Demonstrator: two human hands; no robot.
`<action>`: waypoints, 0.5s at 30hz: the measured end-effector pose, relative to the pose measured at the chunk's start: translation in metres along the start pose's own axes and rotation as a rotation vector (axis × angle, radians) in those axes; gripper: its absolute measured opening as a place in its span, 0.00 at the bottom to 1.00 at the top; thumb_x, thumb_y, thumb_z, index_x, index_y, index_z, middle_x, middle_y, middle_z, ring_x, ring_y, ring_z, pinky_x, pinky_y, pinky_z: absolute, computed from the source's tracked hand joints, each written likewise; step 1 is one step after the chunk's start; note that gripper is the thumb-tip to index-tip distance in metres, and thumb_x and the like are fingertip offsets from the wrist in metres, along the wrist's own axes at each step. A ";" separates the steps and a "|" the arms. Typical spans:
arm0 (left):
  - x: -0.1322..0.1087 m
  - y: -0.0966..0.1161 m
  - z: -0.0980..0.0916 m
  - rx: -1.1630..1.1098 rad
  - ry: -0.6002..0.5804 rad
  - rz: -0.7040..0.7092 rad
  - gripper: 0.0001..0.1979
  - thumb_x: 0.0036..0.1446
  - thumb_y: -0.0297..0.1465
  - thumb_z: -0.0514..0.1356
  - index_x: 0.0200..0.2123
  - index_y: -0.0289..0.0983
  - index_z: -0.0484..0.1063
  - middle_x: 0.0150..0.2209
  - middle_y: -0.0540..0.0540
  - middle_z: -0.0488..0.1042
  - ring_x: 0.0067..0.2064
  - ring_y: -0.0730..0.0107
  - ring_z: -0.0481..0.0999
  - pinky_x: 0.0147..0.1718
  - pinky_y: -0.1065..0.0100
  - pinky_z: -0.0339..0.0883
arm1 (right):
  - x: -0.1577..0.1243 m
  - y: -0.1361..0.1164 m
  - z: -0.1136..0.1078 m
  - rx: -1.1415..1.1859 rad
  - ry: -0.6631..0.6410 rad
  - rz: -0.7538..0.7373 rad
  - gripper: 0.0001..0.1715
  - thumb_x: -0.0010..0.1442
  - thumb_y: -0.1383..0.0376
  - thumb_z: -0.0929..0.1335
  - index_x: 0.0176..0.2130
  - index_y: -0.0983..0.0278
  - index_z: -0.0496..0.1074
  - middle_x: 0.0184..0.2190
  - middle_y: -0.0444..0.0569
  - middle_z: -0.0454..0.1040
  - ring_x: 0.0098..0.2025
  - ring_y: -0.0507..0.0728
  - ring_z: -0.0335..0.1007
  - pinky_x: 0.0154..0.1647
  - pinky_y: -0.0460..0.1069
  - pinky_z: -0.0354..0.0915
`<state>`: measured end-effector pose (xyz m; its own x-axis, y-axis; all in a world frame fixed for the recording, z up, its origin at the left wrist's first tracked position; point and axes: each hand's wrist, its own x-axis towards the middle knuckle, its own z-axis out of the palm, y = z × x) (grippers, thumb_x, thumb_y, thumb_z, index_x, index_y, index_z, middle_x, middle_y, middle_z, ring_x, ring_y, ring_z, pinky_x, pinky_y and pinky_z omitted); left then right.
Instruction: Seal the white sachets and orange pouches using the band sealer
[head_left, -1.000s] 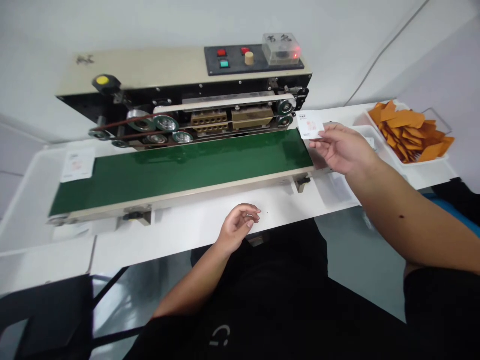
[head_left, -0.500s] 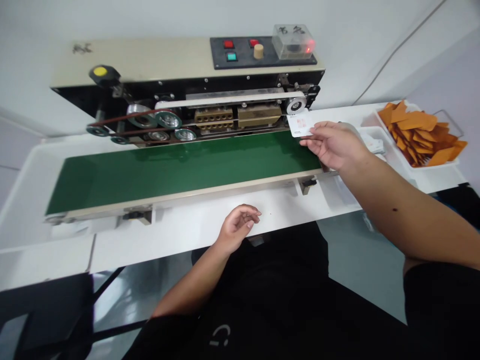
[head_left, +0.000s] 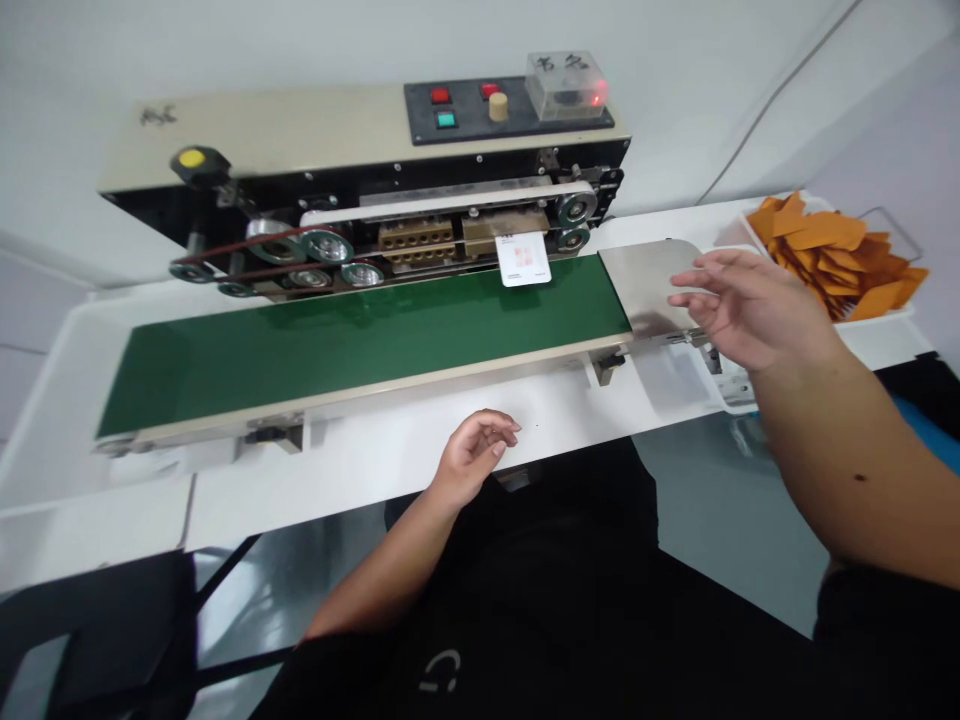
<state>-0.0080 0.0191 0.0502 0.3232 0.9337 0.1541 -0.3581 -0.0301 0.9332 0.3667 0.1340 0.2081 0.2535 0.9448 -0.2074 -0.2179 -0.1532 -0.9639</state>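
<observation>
Our right hand [head_left: 765, 310] is empty, its fingers loosely spread at the right end of the metal plate [head_left: 641, 280], well apart from the white packet [head_left: 525, 262]. That packet sits toward the right of the machine [head_left: 285, 140], its far edge at the brass block [head_left: 504, 230] and its near part over the green belt [head_left: 360, 320]. We have our left hand [head_left: 472, 455] loosely curled, with nothing in it, at the near edge of the white bench [head_left: 390, 440]. To our far right, orange pieces [head_left: 825, 250] fill a white bin [head_left: 881, 318]. On top of the machine, a clear box [head_left: 566, 88] stands at the right end of the control panel [head_left: 469, 128].
</observation>
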 end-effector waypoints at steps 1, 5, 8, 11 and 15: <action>0.000 0.000 0.002 0.006 -0.002 -0.003 0.11 0.70 0.36 0.66 0.52 0.39 0.77 0.48 0.40 0.79 0.44 0.65 0.80 0.47 0.63 0.74 | -0.003 -0.001 -0.014 0.012 0.031 -0.020 0.15 0.53 0.67 0.82 0.37 0.64 0.77 0.34 0.52 0.84 0.32 0.54 0.83 0.29 0.42 0.78; 0.001 0.001 0.008 0.015 -0.005 -0.026 0.11 0.69 0.36 0.67 0.51 0.38 0.77 0.47 0.41 0.79 0.43 0.65 0.79 0.47 0.62 0.74 | -0.016 0.008 -0.070 0.036 0.181 -0.078 0.13 0.50 0.67 0.81 0.35 0.62 0.78 0.31 0.51 0.82 0.29 0.54 0.80 0.27 0.42 0.77; 0.000 0.000 0.013 0.015 -0.009 -0.045 0.11 0.69 0.36 0.67 0.51 0.39 0.77 0.47 0.41 0.79 0.43 0.65 0.79 0.47 0.62 0.74 | -0.024 0.023 -0.107 -0.023 0.337 -0.084 0.12 0.49 0.68 0.79 0.34 0.61 0.77 0.29 0.49 0.80 0.26 0.54 0.78 0.25 0.45 0.75; -0.001 -0.001 0.016 0.027 -0.023 -0.054 0.11 0.69 0.36 0.67 0.51 0.39 0.77 0.47 0.41 0.79 0.44 0.65 0.80 0.47 0.62 0.75 | -0.024 0.042 -0.139 -0.209 0.507 -0.100 0.10 0.49 0.69 0.76 0.34 0.61 0.75 0.29 0.49 0.79 0.26 0.53 0.76 0.23 0.43 0.71; -0.002 -0.002 0.021 0.058 -0.037 -0.069 0.11 0.69 0.35 0.67 0.51 0.39 0.77 0.47 0.41 0.80 0.43 0.65 0.80 0.46 0.63 0.75 | -0.009 0.062 -0.183 -0.675 0.553 -0.089 0.13 0.56 0.65 0.74 0.43 0.61 0.78 0.38 0.51 0.82 0.32 0.53 0.76 0.30 0.45 0.71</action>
<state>0.0101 0.0096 0.0543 0.3776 0.9206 0.0996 -0.2828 0.0122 0.9591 0.5231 0.0632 0.1200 0.7017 0.7124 -0.0093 0.3844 -0.3896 -0.8369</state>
